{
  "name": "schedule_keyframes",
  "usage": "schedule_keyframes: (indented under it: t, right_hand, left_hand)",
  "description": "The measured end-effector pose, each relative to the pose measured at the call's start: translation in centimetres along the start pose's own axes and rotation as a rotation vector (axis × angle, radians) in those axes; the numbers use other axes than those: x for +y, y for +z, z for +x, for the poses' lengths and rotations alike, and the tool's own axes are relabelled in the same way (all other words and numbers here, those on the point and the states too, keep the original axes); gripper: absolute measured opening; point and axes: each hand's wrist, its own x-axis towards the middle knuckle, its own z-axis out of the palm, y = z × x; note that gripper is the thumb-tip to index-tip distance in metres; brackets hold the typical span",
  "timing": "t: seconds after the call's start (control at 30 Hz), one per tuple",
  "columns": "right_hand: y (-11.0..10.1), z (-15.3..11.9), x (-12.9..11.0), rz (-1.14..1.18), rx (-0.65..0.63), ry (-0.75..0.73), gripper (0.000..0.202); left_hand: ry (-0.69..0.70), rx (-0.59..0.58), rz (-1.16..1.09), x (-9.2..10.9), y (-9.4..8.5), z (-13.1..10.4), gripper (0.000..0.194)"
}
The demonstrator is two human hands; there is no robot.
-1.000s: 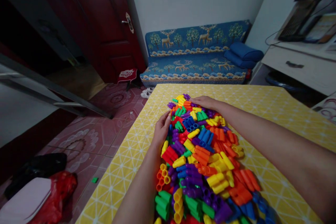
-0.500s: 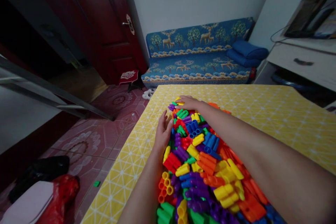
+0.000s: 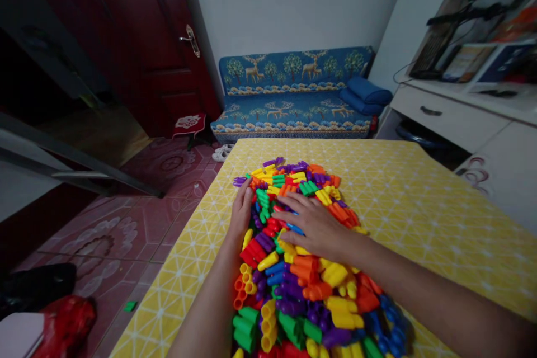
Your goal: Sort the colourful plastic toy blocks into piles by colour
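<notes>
Your left hand (image 3: 241,210) is unclenched, fingers together and pointing toward the far edge, set along the flank of a long heap of glossy plastic bullet-shaped building pieces (image 3: 289,285) in red, orange, yellow, green, blue and purple. Your right hand (image 3: 312,226) lies palm down over the middle of that heap, fingers spread and released, pointing toward the left edge. A blue piece (image 3: 296,229) shows between its fingers; what sits under the palm is hidden, so I cannot tell which pieces it touches.

The heap rests on the worktop (image 3: 403,198), covered in yellow cloth with white crossing lines. It runs down the left half, from a little short of the far left corner toward you, and the bottom of the view cuts it off. A purple ribbed piece (image 3: 240,181) lies at its left fringe, just beyond your left fingertips. Near your right forearm, blue linked pieces (image 3: 390,324) lie at the heap's right side.
</notes>
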Motion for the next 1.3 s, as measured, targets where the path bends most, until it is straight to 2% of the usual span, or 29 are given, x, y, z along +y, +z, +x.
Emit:
schedule_keyframes:
  t: [0.07,0.13,0.2,0.27,0.3,0.4,0.47,0.57,0.7,0.83,0.97,1.07,1.17,1.23,1.3]
  right_hand:
    - [-0.1,-3.2,-0.6,0.07,0.004,-0.014,0.052]
    - [-0.1,-5.7,-0.2,0.163,0.098,0.0,0.051]
    - [0.2,-8.2,1.2,0.252,0.296,0.1,0.046]
    - [1.1,-10.7,2.9,0.319,0.507,0.271,0.043]
    - [1.8,-12.1,3.6,0.34,0.574,0.363,0.044]
    - [4.3,-15.9,4.7,0.342,0.616,0.58,0.049]
    - [5.6,-17.3,4.5,0.31,0.599,0.632,0.054]
    - [6.4,-16.5,3.6,0.275,0.574,0.619,0.06]
    - [5.6,-11.6,2.6,0.256,0.447,0.59,0.066]
    - [4.3,-6.8,1.1,0.234,0.244,0.589,0.072]
    - [3.4,-4.4,-0.8,0.134,0.091,0.559,0.077]
    - [3.1,-4.5,-1.6,0.13,0.045,0.527,0.081]
    - [3.2,-6.4,-1.3,0.186,0.045,0.483,0.077]
    - [3.6,-8.4,-0.8,0.25,0.137,0.443,0.071]
    - [4.3,-10.4,-0.3,0.364,0.297,0.429,0.065]
  left_hand:
    - [-0.02,-0.006,-0.016,-0.1,0.0,0.0,0.061]
    - [-0.03,-0.005,-0.071,-0.1,0.0,0.1,0.065]
    - [-0.048,-0.003,-0.149,-0.1,-0.1,0.2,0.07]
    - [-0.093,-0.021,-0.219,-0.1,-0.4,0.0,0.071]
    - [-0.12,-0.035,-0.245,0.0,-0.6,-0.2,0.071]
    - [-0.16,-0.073,-0.214,0.7,-1.5,-1.8,0.067]
    - [-0.143,-0.091,-0.09,1.6,-2.2,-3.5,0.063]
    - [-0.104,-0.118,0.09,3.1,-3.0,-6.6,0.058]
    - [-0.071,-0.118,0.196,4.2,-3.1,-9.4,0.059]
    - [-0.029,-0.106,0.22,4.3,-2.7,-10.0,0.061]
    - [0.036,-0.154,0.197,4.3,-2.8,-9.8,0.051]
    - [0.067,-0.183,0.177,4.3,-2.9,-9.7,0.046]
    - [0.069,-0.149,0.161,4.1,-2.7,-9.7,0.046]
    - [0.059,-0.128,0.149,3.9,-2.6,-9.7,0.047]
    - [0.048,-0.109,0.138,3.8,-2.5,-9.6,0.047]
